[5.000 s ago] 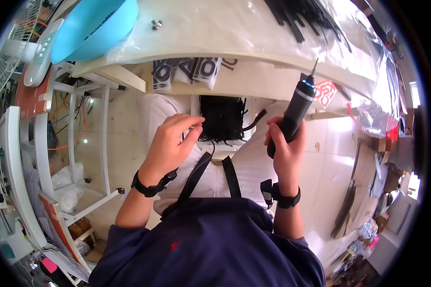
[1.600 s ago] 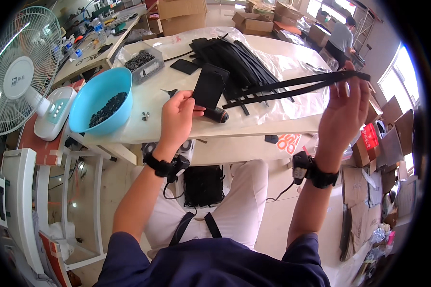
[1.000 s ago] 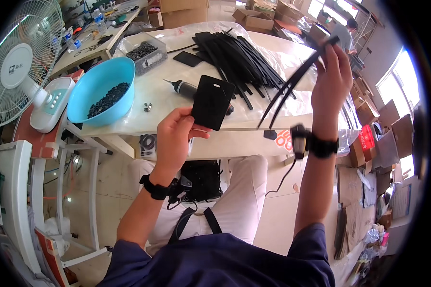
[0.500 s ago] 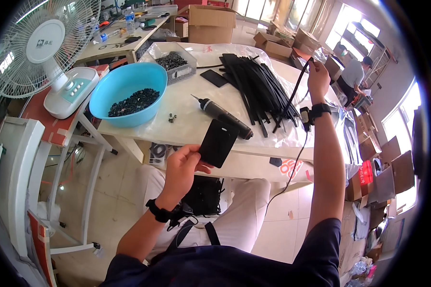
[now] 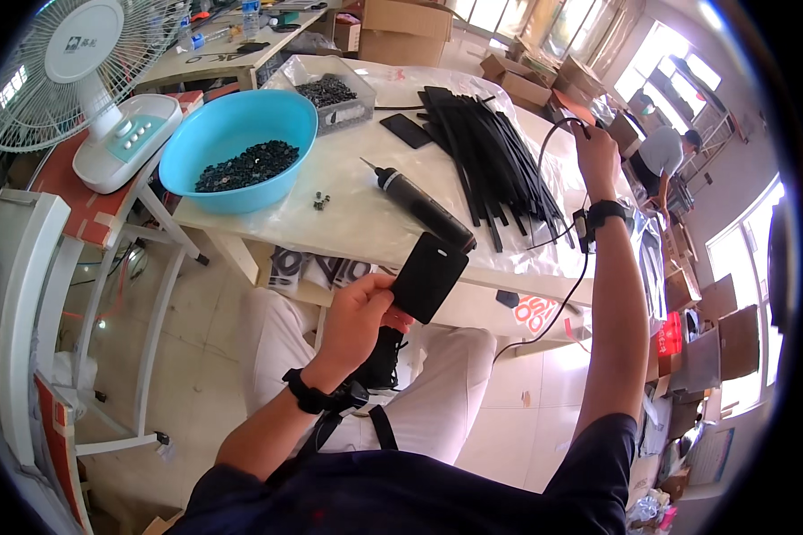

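Note:
My left hand [image 5: 357, 319] pinches a black flat rectangular tag [image 5: 430, 278] by its lower left edge, above my lap near the table's front edge. The tag has a small slot at its upper end. Farther right, my right hand [image 5: 598, 162] is closed on one end of a thin black strap [image 5: 542, 153], which bends down toward the pile of black straps [image 5: 482, 160]. Just beyond the tag lies a black power screwdriver [image 5: 426, 212], its bit pointing far left. A second flat black piece [image 5: 406, 131] lies left of the pile.
A blue basin [image 5: 241, 116] of small black parts stands at the table's left, beside a clear bin [image 5: 366, 105] of small pieces. Several tiny metal parts [image 5: 321, 201] lie between basin and screwdriver. A fan [image 5: 80, 53] stands left; cardboard boxes and another person [image 5: 665, 156] are right.
My left hand and the tag have shifted slightly right. My right hand has moved a little down and right in the picture, and the strap now arches instead of running straight.

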The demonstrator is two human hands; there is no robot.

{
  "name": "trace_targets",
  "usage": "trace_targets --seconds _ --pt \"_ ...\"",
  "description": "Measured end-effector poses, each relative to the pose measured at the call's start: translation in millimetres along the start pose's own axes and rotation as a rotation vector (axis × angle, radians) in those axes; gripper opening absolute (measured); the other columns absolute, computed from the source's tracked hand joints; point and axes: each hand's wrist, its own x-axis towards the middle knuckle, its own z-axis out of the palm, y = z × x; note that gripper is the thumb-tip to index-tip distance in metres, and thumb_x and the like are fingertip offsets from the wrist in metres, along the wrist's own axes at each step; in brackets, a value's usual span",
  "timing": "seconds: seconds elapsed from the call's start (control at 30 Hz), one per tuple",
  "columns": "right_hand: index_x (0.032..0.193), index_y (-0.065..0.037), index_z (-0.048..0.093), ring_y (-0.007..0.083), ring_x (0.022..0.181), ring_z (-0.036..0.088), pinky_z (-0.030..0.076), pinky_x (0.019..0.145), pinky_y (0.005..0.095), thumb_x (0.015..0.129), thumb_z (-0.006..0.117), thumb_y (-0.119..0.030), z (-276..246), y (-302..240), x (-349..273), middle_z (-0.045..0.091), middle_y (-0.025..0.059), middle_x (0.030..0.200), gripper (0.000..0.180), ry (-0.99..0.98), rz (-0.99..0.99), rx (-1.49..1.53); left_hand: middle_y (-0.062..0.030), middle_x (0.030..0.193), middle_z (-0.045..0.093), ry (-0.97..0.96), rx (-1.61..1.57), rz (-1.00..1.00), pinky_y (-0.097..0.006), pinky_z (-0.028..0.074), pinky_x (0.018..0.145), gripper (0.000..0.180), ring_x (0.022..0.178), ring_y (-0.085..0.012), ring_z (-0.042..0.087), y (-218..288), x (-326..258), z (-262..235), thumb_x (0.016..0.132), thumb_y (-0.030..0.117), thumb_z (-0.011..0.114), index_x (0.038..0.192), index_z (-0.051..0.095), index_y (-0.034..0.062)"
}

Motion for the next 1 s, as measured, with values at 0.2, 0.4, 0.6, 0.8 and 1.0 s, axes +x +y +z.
trace_targets --seconds 0.2,0.4,0.6,0.8,1.0 --pt "0.102 -0.01 0.073 0.044 0.09 0.067 0.053 0.078 0.0512 0.099 0.048 -0.051 25 -6 9 0.071 0.0228 0.095 0.048 -0.096 -0.012 -0.074 -0.013 0.09 0.07 0.032 0.007 -0.036 -0.027 0.058 0.068 0.023 0.075 -0.017 0.07 -5 -9 -7 0.099 0.002 0.043 0.11 0.062 -0.0069" --pt "0.12 -0.007 0.059 0.0466 0.095 0.065 0.05 0.08 0.0553 0.103 0.044 -0.028 68 8 8 0.068 0.0278 0.1 0.031 -0.185 -0.326 0.08 -0.0119 0.089 0.07 0.052 0.022 -0.053 -0.026 0.056 0.067 0.023 0.073 -0.0162 0.069 -12 -11 -17 0.098 0.002 0.044 0.109 0.062 -0.007" --pt "0.104 -0.009 0.067 0.0438 0.094 0.066 0.05 0.082 0.0548 0.1 0.046 -0.033 71 0 11 0.07 0.024 0.096 0.032 -0.224 -0.31 -0.052 -0.0121 0.089 0.069 0.1 -0.035 -0.031 -0.028 0.055 0.067 0.023 0.072 -0.0161 0.068 2 -9 -25 0.098 0.002 0.044 0.108 0.062 -0.0065" --pt "0.1 0.003 0.067 0.0463 0.098 0.064 0.051 0.086 0.0518 0.098 0.048 -0.031 74 2 18 0.069 0.0259 0.101 0.039 -0.291 -0.25 -0.146 -0.013 0.087 0.07 0.106 -0.07 -0.027 -0.029 0.055 0.067 0.023 0.071 -0.0176 0.068 5 -11 -29 0.099 0.003 0.044 0.11 0.062 -0.0053" --pt "0.127 0.005 0.057 0.0223 0.084 0.067 0.054 0.068 0.0348 0.099 0.043 -0.01 -23 -27 -37 0.073 0.0141 0.103 0.035 -0.542 -0.295 0.442 -0.015 0.095 0.07 0.095 -0.102 0.008 -0.031 0.055 0.067 0.025 0.075 -0.021 0.068 6 -18 -35 0.098 0.004 0.043 0.113 0.062 -0.0045"
